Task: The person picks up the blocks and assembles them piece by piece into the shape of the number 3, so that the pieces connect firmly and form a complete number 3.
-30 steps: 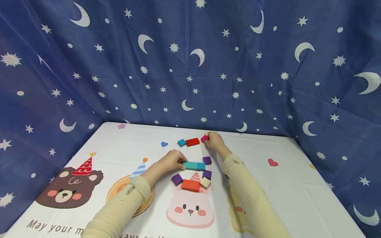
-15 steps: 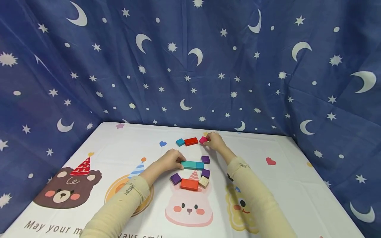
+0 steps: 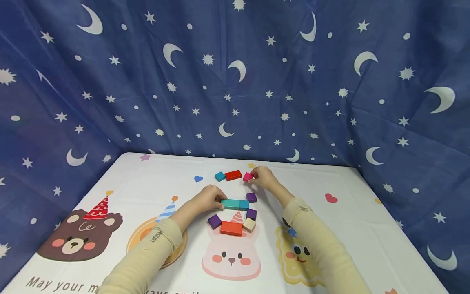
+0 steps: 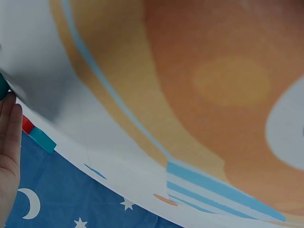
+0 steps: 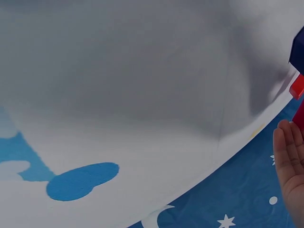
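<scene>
My left hand [image 3: 210, 198] pinches the left end of a long teal block [image 3: 230, 204], which lies end to end with a blue block [image 3: 244, 205]. Farther back, my right hand [image 3: 264, 178] holds a pink block [image 3: 247, 177] by its right side, between thumb and fingers. Just left of the pink block lies a long red block [image 3: 233, 175], with a small blue block [image 3: 220, 176] at its left end. In the left wrist view, the fingers [image 4: 13, 118] reach the teal block at the frame's edge. The right wrist view shows fingers [image 5: 286, 142] against the pink block.
A purple block [image 3: 251, 197] lies behind the blue one, and another purple block [image 3: 251, 214] in front. Nearer are a cream block [image 3: 249, 224], an orange-red block [image 3: 231, 228] and a purple block [image 3: 214, 221]. A starry blue curtain [image 3: 205, 102] hangs behind the printed tablecloth [image 3: 352, 228].
My right hand has drawn the pink block slightly nearer to me, beside the red block's right end. My left hand keeps its place on the teal block. The head view has shifted slightly.
</scene>
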`<state>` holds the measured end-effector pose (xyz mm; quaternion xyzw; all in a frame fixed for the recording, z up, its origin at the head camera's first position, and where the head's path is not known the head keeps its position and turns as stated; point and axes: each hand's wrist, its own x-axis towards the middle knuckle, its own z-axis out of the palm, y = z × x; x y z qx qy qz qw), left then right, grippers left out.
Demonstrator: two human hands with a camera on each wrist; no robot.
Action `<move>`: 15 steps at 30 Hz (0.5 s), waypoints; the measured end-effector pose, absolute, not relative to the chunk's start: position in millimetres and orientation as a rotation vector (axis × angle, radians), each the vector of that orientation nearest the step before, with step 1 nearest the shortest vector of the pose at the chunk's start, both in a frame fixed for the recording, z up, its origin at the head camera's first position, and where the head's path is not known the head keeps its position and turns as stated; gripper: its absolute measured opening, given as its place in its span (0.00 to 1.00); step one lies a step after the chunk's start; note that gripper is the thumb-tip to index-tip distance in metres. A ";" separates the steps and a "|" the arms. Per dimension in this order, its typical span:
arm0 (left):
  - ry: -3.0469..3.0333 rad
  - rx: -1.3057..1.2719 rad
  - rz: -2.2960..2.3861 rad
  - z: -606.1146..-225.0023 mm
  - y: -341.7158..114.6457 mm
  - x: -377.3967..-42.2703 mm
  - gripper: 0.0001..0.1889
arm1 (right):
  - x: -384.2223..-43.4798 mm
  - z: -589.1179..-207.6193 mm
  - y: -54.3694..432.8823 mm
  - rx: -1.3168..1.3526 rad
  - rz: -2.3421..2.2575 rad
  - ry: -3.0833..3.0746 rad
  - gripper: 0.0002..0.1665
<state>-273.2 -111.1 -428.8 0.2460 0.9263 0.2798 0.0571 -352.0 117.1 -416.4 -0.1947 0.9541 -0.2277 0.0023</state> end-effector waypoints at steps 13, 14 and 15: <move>2.809 0.763 0.853 -429.8 -111.2 -274.2 0.15 | -339.5 -414.1 119.5 -0.843 -0.663 2.914 0.17; 2.809 0.770 0.851 -430.0 -111.4 -274.3 0.15 | -338.8 -414.0 119.7 -0.869 -0.650 2.912 0.17; 2.810 0.775 0.853 -430.2 -111.6 -274.6 0.15 | -338.3 -414.0 119.8 -0.893 -0.636 2.909 0.17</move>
